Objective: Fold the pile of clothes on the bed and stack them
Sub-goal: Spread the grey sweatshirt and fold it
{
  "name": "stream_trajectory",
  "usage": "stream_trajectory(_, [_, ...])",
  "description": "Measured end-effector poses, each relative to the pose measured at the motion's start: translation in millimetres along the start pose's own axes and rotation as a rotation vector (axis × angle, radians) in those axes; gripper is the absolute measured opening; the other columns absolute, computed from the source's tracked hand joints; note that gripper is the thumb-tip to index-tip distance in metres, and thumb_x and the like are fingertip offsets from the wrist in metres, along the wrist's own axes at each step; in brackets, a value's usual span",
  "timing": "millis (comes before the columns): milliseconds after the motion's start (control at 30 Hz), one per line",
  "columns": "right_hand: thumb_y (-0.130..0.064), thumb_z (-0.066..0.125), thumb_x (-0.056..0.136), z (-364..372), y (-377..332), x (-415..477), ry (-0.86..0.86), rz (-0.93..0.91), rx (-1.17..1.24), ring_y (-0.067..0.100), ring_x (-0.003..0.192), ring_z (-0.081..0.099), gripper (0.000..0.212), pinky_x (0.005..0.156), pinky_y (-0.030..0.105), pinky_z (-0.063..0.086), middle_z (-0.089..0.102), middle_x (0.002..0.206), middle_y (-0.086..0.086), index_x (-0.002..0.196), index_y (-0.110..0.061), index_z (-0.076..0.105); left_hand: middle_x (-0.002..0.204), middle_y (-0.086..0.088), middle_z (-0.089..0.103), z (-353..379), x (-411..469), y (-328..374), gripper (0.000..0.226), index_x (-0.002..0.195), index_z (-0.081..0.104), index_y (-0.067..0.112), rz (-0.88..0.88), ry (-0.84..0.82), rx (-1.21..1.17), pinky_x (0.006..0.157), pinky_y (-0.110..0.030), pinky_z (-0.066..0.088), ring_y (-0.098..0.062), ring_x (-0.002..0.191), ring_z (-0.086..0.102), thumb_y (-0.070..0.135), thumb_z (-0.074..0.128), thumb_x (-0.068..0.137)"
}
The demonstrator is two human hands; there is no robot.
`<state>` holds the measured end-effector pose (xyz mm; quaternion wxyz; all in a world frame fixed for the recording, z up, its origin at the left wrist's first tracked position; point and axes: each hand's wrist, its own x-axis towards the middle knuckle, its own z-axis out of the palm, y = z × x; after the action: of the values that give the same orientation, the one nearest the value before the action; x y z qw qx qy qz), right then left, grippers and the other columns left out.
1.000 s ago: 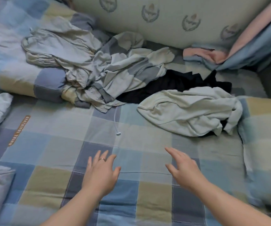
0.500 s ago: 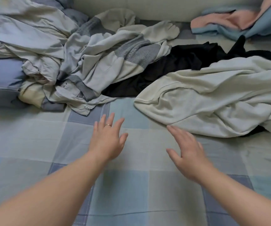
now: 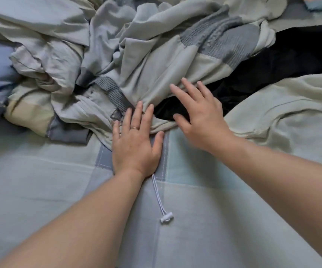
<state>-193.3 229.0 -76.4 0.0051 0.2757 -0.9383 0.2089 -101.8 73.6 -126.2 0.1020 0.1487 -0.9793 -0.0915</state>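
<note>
My left grip (image 3: 137,146) lies flat with its fingers straight and close together, fingertips on the near hem of the pile of clothes (image 3: 117,35). There is a ring (image 3: 134,128) on one finger. My right grip (image 3: 200,117) is just beside it, fingers spread and straight and a little blurred. It sits over the spot where a pale top (image 3: 156,78) meets a black garment (image 3: 291,60), and I cannot tell if it presses the cloth.

The pile is unfolded and tangled, heaped on the bed (image 3: 40,190) directly beyond both grips. The pale top has grey ribbed panels and is creased in loose folds. Beyond and left of my left grip is a crumpled light grey piece (image 3: 49,60). Right of my right grip a cream sweatshirt (image 3: 282,122) lies rumpled, its edge over the black garment. A white cord (image 3: 159,200) runs out from under my left wrist toward me and ends in a toggle (image 3: 167,218) on the checked sheet.
</note>
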Motion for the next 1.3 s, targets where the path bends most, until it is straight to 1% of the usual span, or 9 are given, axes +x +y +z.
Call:
stream_trajectory(133, [-0.032,0.058,0.094,7.7,-9.5,54.2,-0.173,0.126,-0.059,0.03,0.153,0.004,0.067,0.114,0.067,0.015,0.011,0.166,-0.005,0.153,-0.045,0.027,0.167,0.003,0.02,6.3,-1.9,-2.7,0.072,0.159,0.023,0.029,-0.028,0.031,-0.039,0.12,-0.051,0.023,-0.024,0.151,0.025,0.057,0.034,0.093])
stream_trajectory(300, [-0.038,0.055,0.097,8.9,-5.6,70.7,0.074,0.087,-0.11,0.023,0.124,0.049,0.021,0.1,0.051,0.028,0.058,0.13,-0.009,0.11,-0.033,0.071,0.167,0.0,0.022,10.8,-0.4,-2.9,0.071,0.158,0.025,0.026,-0.02,0.083,-0.061,0.119,-0.052,0.026,-0.024,0.15,0.027,0.057,0.036,0.094])
stream_trajectory(433, [-0.035,0.055,0.095,4.9,-5.2,69.8,0.202,-0.007,-0.228,0.025,0.106,0.056,0.017,0.09,0.04,0.019,0.067,0.101,-0.007,0.089,-0.026,0.069,0.167,0.0,0.02,10.7,-1.3,-3.9,0.074,0.159,0.024,0.024,-0.024,0.1,-0.097,0.12,-0.051,0.023,-0.023,0.152,0.024,0.059,0.034,0.095])
stream_trajectory(633, [-0.028,0.058,0.093,-13.3,-9.2,41.4,0.226,-0.135,-0.22,0.024,0.092,0.058,0.01,0.085,0.038,0.02,0.064,0.085,-0.006,0.084,-0.025,0.061,0.167,0.001,0.021,8.2,0.8,-1.7,0.075,0.159,0.022,0.022,-0.04,0.143,-0.199,0.122,-0.049,0.017,-0.021,0.152,0.022,0.059,0.031,0.095])
stream_trajectory(767, [-0.026,0.058,0.093,-21.1,-12.5,-3.6,0.181,-0.136,-0.214,0.023,0.094,0.057,0.009,0.086,0.038,0.022,0.065,0.087,-0.007,0.085,-0.025,0.061,0.149,-0.005,0.046,5.7,1.1,-0.6,0.067,0.155,0.033,0.026,-0.02,0.174,-0.195,0.111,-0.052,0.027,-0.03,0.135,0.04,0.054,0.035,0.095])
stream_trajectory(900, [-0.021,0.057,0.094,-20.5,-20.6,-61.0,0.149,-0.073,-0.231,0.021,0.096,0.055,0.012,0.086,0.038,0.022,0.065,0.089,-0.007,0.083,-0.028,0.058,0.118,-0.007,0.056,-5.0,-8.4,4.3,0.032,0.114,0.066,0.03,0.073,0.236,-0.091,0.098,-0.051,0.031,-0.036,0.113,0.046,0.047,0.042,0.099])
stream_trajectory(1000, [-0.023,0.056,0.095,-32.4,-24.2,-100.1,0.161,-0.046,-0.241,0.021,0.095,0.055,0.013,0.087,0.038,0.022,0.064,0.088,-0.007,0.083,-0.027,0.057,0.129,0.0,0.056,-18.3,-55.2,5.2,0.022,0.1,0.07,0.03,0.186,0.314,-0.108,0.105,-0.045,0.021,-0.031,0.126,0.041,0.043,0.052,0.101])
stream_trajectory(1167, [-0.022,0.059,0.092,-55.6,-49.4,-177.8,0.036,-0.076,-0.197,0.023,0.091,0.059,0.011,0.092,0.037,0.022,0.065,0.084,-0.006,0.081,-0.023,0.061,0.144,0.006,0.054,-57.0,-151.8,7.4,0.014,0.091,0.066,0.026,0.277,0.197,-0.149,0.101,-0.045,0.025,-0.032,0.134,0.043,0.033,0.055,0.096])
stream_trajectory(1300, [-0.026,0.053,0.087,-73.8,-73.2,-259.6,-0.106,-0.025,-0.099,0.021,0.083,0.062,0.013,0.098,0.035,0.021,0.064,0.078,-0.008,0.079,-0.022,0.062,0.11,0.007,0.07,-105.6,-220.7,11.5,0.014,0.09,0.064,0.02,0.344,0.006,-0.145,0.094,-0.042,0.03,-0.028,0.119,0.055,0.028,0.053,0.093])
